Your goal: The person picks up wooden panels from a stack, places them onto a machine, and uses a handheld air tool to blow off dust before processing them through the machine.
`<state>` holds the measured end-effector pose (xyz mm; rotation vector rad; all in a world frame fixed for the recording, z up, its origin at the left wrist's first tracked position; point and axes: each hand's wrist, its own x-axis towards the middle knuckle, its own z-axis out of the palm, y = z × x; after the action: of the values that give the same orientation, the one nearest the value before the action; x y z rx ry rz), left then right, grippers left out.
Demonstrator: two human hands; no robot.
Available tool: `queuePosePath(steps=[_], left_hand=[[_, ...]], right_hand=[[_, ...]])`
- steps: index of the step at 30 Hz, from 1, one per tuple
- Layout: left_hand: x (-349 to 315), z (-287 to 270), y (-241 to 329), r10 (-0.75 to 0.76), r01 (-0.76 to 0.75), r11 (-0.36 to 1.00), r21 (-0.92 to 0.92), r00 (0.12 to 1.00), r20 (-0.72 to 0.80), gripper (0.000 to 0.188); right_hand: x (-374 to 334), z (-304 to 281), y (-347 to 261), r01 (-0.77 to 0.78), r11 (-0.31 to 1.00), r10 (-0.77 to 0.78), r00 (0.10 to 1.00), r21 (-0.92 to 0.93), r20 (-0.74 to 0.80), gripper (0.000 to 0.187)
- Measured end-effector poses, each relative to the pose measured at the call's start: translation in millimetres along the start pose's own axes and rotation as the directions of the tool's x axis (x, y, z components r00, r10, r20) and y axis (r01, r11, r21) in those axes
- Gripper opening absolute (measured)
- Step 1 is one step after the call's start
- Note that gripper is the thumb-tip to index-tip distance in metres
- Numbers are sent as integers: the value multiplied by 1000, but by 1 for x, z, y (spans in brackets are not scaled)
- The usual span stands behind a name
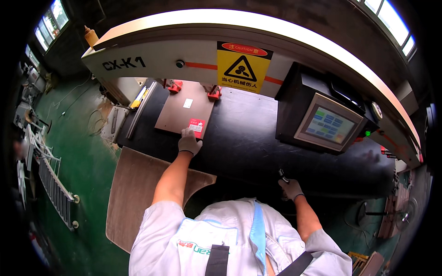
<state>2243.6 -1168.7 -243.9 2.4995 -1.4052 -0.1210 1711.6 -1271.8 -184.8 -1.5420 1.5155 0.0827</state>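
A brown rectangular panel (172, 110) lies on the black machine bed, its far end under the overhead beam beside two red clamps (214, 93). It carries a small white label (188, 103) and a red-and-white label (197, 127) near its close edge. My left hand (189, 142), in a pale glove, rests on that edge just below the red label, fingers stretched forward. My right hand (291, 189), also gloved, is closed around a small dark handheld tool (282, 175) at the bed's front edge. The tool's exact kind is too small to make out.
A machine beam (156, 64) spans the bed with a yellow warning sign (244, 68). A control box with a lit touchscreen (328, 125) hangs at the right. A brown curved board (138, 193) stands at left front. Wheeled roller rack (50, 179) stands on the green floor.
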Motion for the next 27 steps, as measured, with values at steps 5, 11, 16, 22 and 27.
queuePosePath(steps=[5,11,16,22,27], left_hand=[[-2,0,-1,-25,26,1000,7,997,-66,65],[5,-7,6,-78,77,997,-11,996,-51,75],[7,-2,-5,-93,94,995,29,995,-44,78],[13,-10,13,-152,152,988,6,987,42,77],[9,-11,11,-174,174,985,22,985,6,77]], right_hand=[[3,6,4,-15,979,22,999,204,-32,46],[1,0,-2,-32,985,28,999,169,26,49],[6,6,0,-10,986,15,1000,165,-27,52],[-19,44,-14,108,980,-130,983,-165,-133,55],[-62,95,-26,281,833,-231,959,-477,163,68]])
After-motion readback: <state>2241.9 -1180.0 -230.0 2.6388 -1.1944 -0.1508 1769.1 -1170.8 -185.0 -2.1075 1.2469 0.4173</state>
